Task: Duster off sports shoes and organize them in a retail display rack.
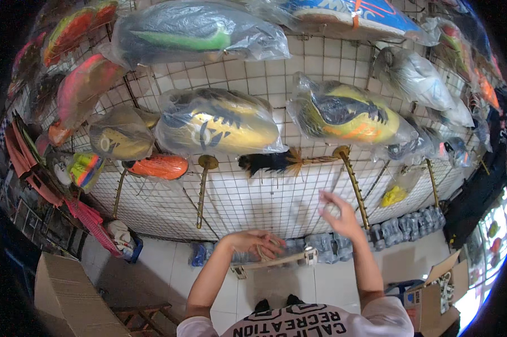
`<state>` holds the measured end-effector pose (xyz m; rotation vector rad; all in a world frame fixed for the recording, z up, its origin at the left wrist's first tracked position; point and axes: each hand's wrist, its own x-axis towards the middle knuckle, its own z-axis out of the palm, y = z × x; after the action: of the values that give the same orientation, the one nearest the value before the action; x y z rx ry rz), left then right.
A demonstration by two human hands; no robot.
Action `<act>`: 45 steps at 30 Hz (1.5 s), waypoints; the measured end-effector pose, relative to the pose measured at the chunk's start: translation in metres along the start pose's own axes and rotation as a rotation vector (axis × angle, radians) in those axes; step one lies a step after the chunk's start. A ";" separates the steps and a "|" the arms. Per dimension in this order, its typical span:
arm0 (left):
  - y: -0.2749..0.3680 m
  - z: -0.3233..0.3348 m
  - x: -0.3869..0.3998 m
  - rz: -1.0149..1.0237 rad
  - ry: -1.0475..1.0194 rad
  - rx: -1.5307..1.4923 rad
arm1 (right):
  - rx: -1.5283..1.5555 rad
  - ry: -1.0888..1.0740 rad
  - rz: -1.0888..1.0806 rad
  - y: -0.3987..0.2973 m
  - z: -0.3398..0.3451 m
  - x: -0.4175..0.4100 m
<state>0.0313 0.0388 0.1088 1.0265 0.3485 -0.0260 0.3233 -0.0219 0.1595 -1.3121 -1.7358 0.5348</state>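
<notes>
My left hand [259, 246] is curled around a pale looped cord or strap, just above a long, narrow beige bar [278, 263] with a metal clip-like fitting at each end. The bar hangs tilted, its right end higher. My right hand [337, 212] is raised in front of the wire grid, beside a brass-coloured display arm [354, 189]. Its fingers are apart and slightly blurred, and nothing is plainly held. Above the hands, a gold shoe in a clear bag [219, 126] and a yellow-and-black shoe in a clear bag [354, 113] hang on the grid.
More bagged shoes cover the wire grid wall [257, 189]. Another brass-coloured arm [202, 189] juts out at left. Wrapped bundles [398, 227] line the wall's foot. An open cardboard box [430, 295] stands at right, a larger one [76, 295] at left near a wooden stool [148, 316].
</notes>
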 end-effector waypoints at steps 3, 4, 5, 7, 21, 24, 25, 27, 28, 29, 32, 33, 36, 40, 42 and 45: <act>0.020 0.004 0.001 0.026 0.028 0.186 | 0.385 -0.104 0.226 0.011 0.020 -0.063; 0.024 0.005 -0.002 0.017 0.023 0.170 | 0.413 -0.181 0.358 -0.001 0.029 -0.070; 0.028 0.006 -0.005 0.056 0.002 0.113 | 0.440 -0.258 0.488 -0.010 0.037 -0.078; 0.038 0.011 -0.004 0.090 -0.045 0.067 | 0.623 -0.196 0.386 0.009 0.060 -0.092; -0.036 0.051 -0.029 0.245 0.643 0.275 | 0.907 0.469 0.552 -0.024 0.052 -0.170; -0.037 0.073 0.002 0.224 0.572 0.266 | 0.801 0.552 0.573 -0.036 0.031 -0.211; -0.040 0.079 0.013 0.191 0.551 0.267 | 0.785 0.614 0.577 -0.040 0.024 -0.228; -0.053 0.081 0.042 0.183 0.433 0.269 | 0.743 0.691 0.588 -0.048 0.010 -0.260; -0.052 0.093 0.057 0.134 0.343 0.234 | 0.724 0.747 0.594 -0.053 0.002 -0.278; -0.053 0.105 0.072 0.082 0.256 0.198 | 0.710 0.804 0.604 -0.057 -0.007 -0.297; -0.076 0.127 0.132 0.053 0.103 0.196 | 0.677 0.969 0.620 -0.064 -0.026 -0.353; -0.081 0.143 0.151 0.025 0.082 0.214 | 0.672 1.035 0.628 -0.066 -0.033 -0.372; -0.094 0.195 0.211 -0.035 -0.079 0.224 | 0.624 1.203 0.640 -0.079 -0.060 -0.426; -0.101 0.289 0.279 -0.091 -0.222 0.307 | 0.585 1.396 0.627 -0.088 -0.093 -0.503; -0.114 0.327 0.314 -0.131 -0.285 0.294 | 0.545 1.485 0.628 -0.092 -0.113 -0.536; -0.130 0.375 0.358 -0.134 -0.450 0.214 | 0.506 1.576 0.594 -0.095 -0.137 -0.575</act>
<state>0.4480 -0.2943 0.0696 1.1728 0.0016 -0.4159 0.4230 -0.6069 0.0848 -1.2128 0.0864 0.0869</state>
